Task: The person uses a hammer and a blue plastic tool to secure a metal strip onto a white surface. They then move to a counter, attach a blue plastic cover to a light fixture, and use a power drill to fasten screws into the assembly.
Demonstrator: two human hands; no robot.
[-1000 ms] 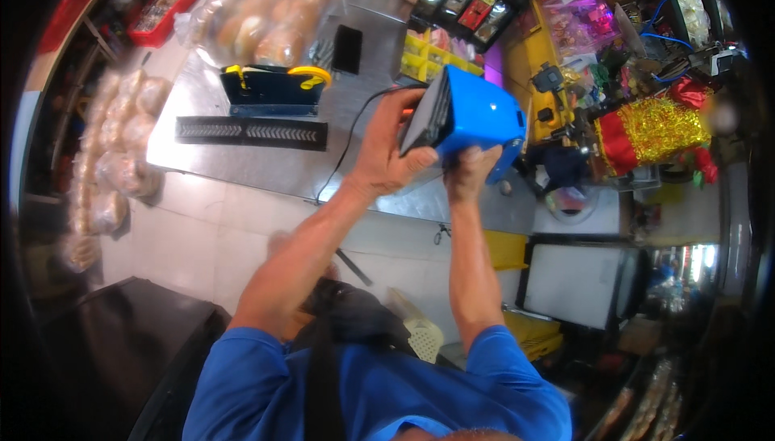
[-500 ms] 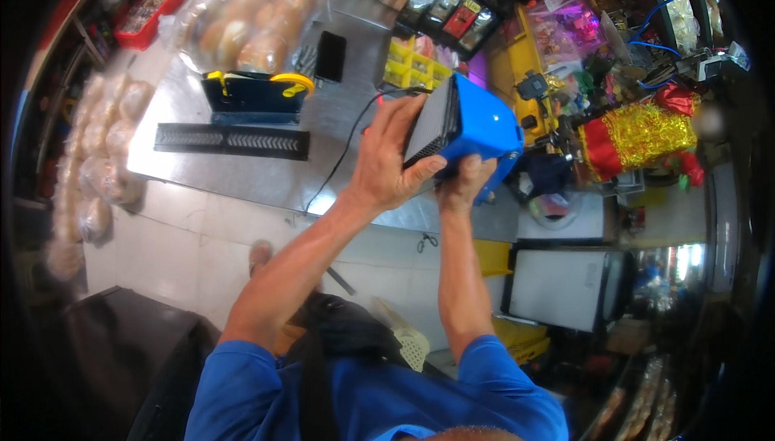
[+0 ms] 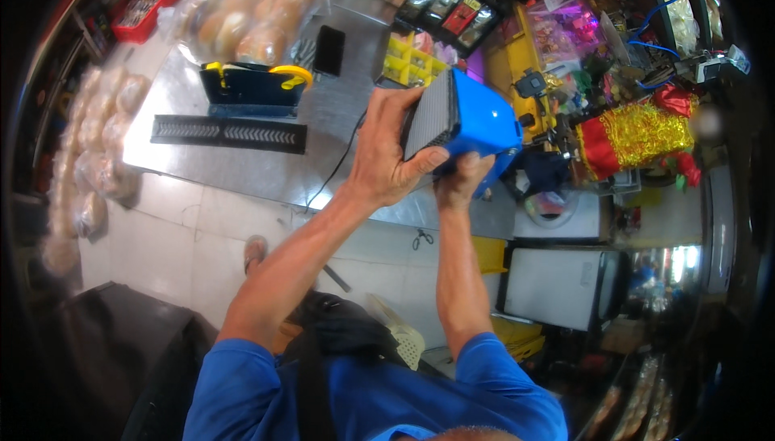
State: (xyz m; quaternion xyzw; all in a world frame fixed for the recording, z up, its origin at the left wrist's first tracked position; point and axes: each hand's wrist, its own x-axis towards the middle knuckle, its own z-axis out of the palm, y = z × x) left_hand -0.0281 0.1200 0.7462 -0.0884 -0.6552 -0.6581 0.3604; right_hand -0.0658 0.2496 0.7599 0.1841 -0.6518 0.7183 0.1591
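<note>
Head view: blue box (image 3: 476, 122) between left hand (image 3: 387, 154) and right hand (image 3: 462, 178).

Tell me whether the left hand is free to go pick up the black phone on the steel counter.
Probably not as things stand: the left hand is clamped on the blue box, which the right hand props from below. The phone itself lies uncovered on the counter.
</note>
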